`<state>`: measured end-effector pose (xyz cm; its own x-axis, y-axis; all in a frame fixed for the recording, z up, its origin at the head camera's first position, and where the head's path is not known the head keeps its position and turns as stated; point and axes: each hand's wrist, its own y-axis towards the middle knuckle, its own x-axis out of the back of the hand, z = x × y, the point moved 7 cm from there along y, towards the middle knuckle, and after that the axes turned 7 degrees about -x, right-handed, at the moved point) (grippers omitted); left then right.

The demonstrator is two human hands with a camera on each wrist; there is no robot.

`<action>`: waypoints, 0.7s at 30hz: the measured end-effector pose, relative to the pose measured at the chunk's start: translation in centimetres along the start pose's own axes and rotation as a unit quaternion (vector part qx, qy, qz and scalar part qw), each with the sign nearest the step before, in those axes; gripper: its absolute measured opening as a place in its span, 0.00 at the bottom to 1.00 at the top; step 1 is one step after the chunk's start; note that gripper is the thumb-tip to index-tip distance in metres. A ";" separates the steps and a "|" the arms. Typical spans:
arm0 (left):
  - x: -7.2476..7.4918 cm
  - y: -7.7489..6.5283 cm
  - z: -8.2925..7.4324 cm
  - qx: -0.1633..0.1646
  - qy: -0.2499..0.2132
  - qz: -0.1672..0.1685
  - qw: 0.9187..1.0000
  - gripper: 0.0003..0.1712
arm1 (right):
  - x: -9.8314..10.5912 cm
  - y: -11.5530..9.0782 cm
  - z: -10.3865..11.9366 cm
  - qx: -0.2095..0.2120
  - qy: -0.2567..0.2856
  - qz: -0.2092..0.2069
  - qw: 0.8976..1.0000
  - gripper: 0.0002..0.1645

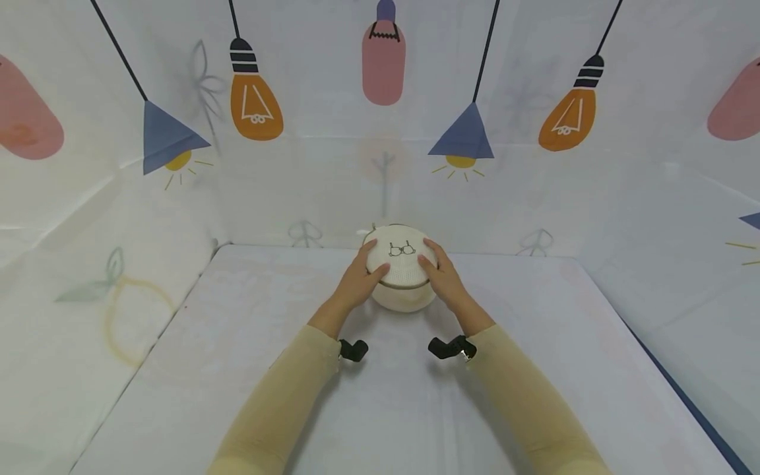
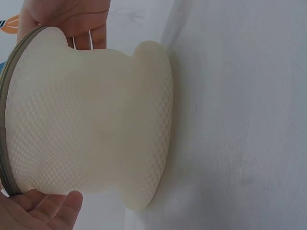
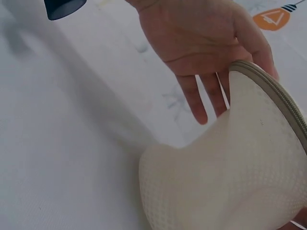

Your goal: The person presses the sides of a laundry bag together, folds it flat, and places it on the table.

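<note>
A cream mesh laundry bag (image 1: 402, 298) with a glasses drawing on its ribbed round top stands over the far part of the table. My left hand (image 1: 361, 278) holds its left side, thumb on the top near the zipped rim (image 2: 9, 158). On the opposite side, my right hand (image 1: 446, 280) grips it the same way. In the right wrist view, the left hand's fingers (image 3: 193, 98) hang fairly straight beside the mesh wall. The left wrist view shows the bag's flared base (image 2: 153, 124) close over the white surface.
The white table (image 1: 404, 396) spreads out before my arms. Behind it and at both sides are white sheet walls (image 1: 332, 178) printed with lamps and bulbs. A black wrist camera (image 1: 353, 350) juts from the left sleeve, another black camera (image 1: 448, 347) from the right.
</note>
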<state>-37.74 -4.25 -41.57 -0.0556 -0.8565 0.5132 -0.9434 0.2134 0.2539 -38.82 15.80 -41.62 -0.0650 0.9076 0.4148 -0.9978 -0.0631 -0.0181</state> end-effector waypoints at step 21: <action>0.3 -0.4 -0.8 -0.036 -0.131 -0.047 0.990 0.38 | -0.4 -2.8 3.6 0.007 0.113 0.054 0.992 0.35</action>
<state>-37.12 -4.19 -40.89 -0.0609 -0.9648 0.2558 -0.9231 0.1520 0.3533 -35.94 14.16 -38.45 -0.1734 0.9650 0.1969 -0.9848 -0.1691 -0.0385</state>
